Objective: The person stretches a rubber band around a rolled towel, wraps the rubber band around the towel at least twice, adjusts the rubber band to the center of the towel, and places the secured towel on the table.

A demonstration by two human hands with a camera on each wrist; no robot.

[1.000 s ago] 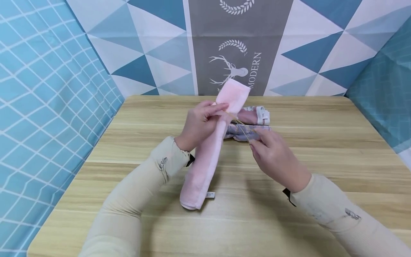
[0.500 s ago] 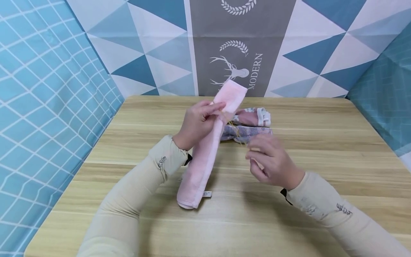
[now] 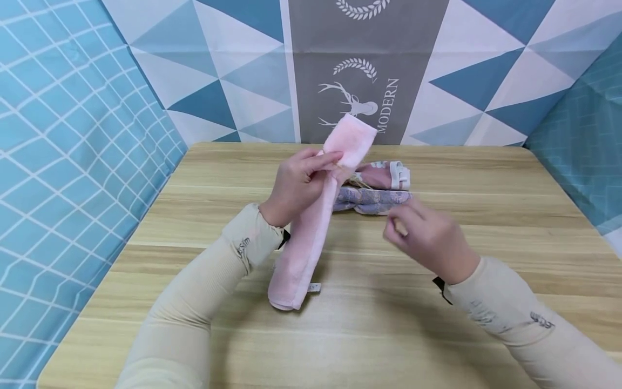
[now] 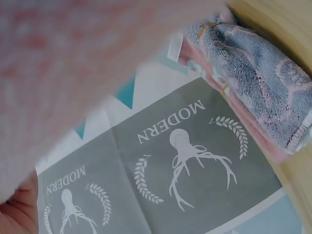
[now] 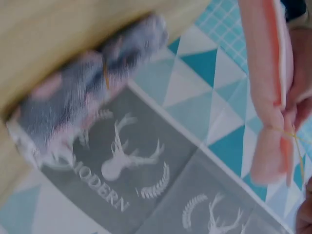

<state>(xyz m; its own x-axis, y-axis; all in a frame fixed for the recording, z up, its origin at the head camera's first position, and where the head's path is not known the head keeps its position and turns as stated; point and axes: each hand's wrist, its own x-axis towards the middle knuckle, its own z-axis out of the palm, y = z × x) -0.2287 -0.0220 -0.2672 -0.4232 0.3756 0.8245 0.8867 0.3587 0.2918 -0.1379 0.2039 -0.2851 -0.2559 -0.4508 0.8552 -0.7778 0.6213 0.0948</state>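
Note:
My left hand [image 3: 301, 186] grips a rolled pink towel [image 3: 303, 254] near its upper end, holding it aslant above the table. A thin yellow rubber band [image 5: 298, 152] cinches the roll there, and in the right wrist view its strands stretch from the towel toward my right hand. With curled fingers, my right hand [image 3: 430, 237] pinches the band, off to the right of the towel; the exact grip is blurred. A white label [image 3: 314, 287] sticks out low on the roll. Pink towel fabric, close up and blurred, covers much of the left wrist view.
Behind the pink roll, a blue-grey patterned rolled towel [image 3: 379, 201] and a dusky pink one with a white edge [image 3: 384, 175] lie side by side. A yellow band [image 5: 106, 73] circles the blue-grey one. The wooden table [image 3: 510, 216] meets a patterned backdrop [image 3: 252, 81].
My right hand came nearer and lower, its fingers briefly spread, then drew back to the right with fingers curled. The left hand and pink towel have barely shifted.

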